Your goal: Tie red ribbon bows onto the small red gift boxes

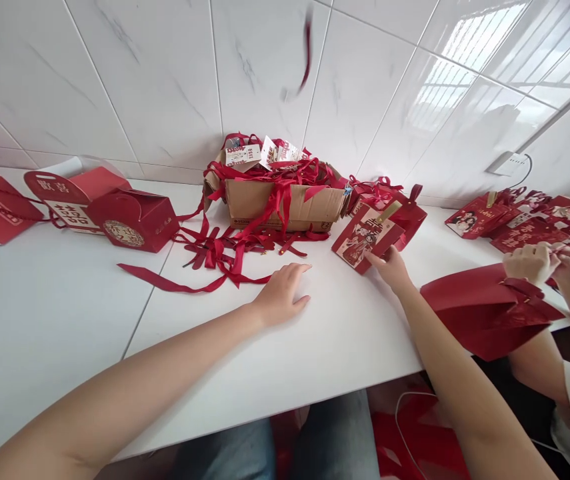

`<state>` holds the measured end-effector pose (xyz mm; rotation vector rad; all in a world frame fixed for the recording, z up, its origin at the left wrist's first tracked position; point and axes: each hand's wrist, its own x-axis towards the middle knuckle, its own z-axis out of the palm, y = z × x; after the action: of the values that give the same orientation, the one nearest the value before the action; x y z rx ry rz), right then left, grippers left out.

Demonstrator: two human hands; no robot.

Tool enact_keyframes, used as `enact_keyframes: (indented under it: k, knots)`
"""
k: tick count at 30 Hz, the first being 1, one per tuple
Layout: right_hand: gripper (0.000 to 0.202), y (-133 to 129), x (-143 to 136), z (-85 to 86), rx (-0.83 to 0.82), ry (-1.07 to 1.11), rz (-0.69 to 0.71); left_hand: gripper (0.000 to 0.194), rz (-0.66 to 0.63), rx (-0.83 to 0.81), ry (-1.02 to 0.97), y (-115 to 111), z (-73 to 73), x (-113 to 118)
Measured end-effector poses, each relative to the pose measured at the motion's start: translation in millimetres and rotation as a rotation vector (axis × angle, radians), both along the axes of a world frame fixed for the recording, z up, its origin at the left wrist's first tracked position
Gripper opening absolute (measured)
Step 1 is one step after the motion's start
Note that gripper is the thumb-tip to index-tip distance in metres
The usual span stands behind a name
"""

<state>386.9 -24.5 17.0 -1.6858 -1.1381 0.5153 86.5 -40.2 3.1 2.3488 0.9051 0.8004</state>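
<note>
My right hand [391, 269] grips the lower right edge of a red gift bag [365, 237] with printed figures and a gold clasp; the fingertips lie on its front. My left hand [283, 293] rests on the white table [205, 353] with thumb and fingers apart and nothing in it. Just behind that hand lie loose red ribbons [235, 257] and small dark red straps. Beyond them stands a cardboard box [285, 203] heaped with red ribbon and printed white tags [243, 155].
Red gift boxes [137, 220] stand at the left. On the right, a co-worker's hands [529, 262] work above a large red bag [475, 303]. Several finished-looking red bags [529, 230] sit behind. A tiled wall [165, 80] closes off the back, with a power strip [509, 163].
</note>
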Motion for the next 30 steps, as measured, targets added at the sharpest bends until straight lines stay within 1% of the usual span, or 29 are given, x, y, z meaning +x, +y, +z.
enact_keyframes:
  k: [4,7,10,12,13,15,17,18,20,22,23,24,25,26,27,28,29,30]
  knots:
    - [0.054,41,20,-15.3,0.023,-0.037,-0.185,0.052,-0.008,-0.011,0.035,1,0.3,0]
    - [0.068,58,28,-25.4,0.054,-0.060,-0.343,0.050,-0.004,-0.009,0.043,2,0.7,-1]
    - [0.091,63,31,-32.6,0.096,-0.085,-0.443,0.048,-0.013,-0.002,0.043,1,0.0,-1]
    - [0.098,62,33,-35.9,0.134,-0.094,-0.476,0.047,-0.021,0.004,0.050,0,-1.2,0]
    - [0.098,61,34,-37.0,0.153,-0.093,-0.490,0.046,-0.025,0.007,0.049,0,-1.6,0]
    - [0.092,59,35,-38.1,0.187,-0.081,-0.518,0.043,-0.023,0.038,0.015,2,-0.2,0]
    - [0.082,58,35,-37.9,0.216,-0.064,-0.535,0.038,0.030,0.130,-0.062,11,7.4,-4]
    - [0.076,58,35,-37.6,0.228,-0.056,-0.539,0.037,0.087,0.200,-0.110,19,14.6,-9]
    - [0.067,59,36,-37.2,0.250,-0.037,-0.540,0.035,0.288,0.348,-0.209,37,36.2,-25]
    - [0.059,60,37,-37.4,0.263,-0.017,-0.541,0.039,0.564,0.439,-0.314,56,65.3,-54]
    - [0.056,61,39,-37.8,0.267,-0.007,-0.544,0.043,0.716,0.435,-0.348,64,80.8,-72]
    - [0.052,62,40,-38.4,0.271,0.001,-0.546,0.047,0.861,0.389,-0.342,70,95.6,-92]
    - [0.049,64,41,-39.2,0.276,0.009,-0.550,0.053,0.945,0.293,-0.242,75,108.6,-114]
    - [0.046,65,42,-40.1,0.282,0.015,-0.554,0.060,1.060,0.210,-0.152,79,119.0,-137]
    - [0.044,66,44,-41.1,0.290,0.021,-0.557,0.072,1.135,0.109,-0.034,81,126.3,-159]
    - [0.041,67,44,-42.0,0.297,0.025,-0.559,0.089,1.194,-0.020,0.075,83,130.3,-180]
    - [0.039,67,45,-43.0,0.304,0.028,-0.559,0.107,1.241,-0.113,0.157,84,131.2,-199]
    - [0.038,67,46,-43.9,0.310,0.030,-0.556,0.118,1.245,-0.155,0.234,86,129.6,-215]
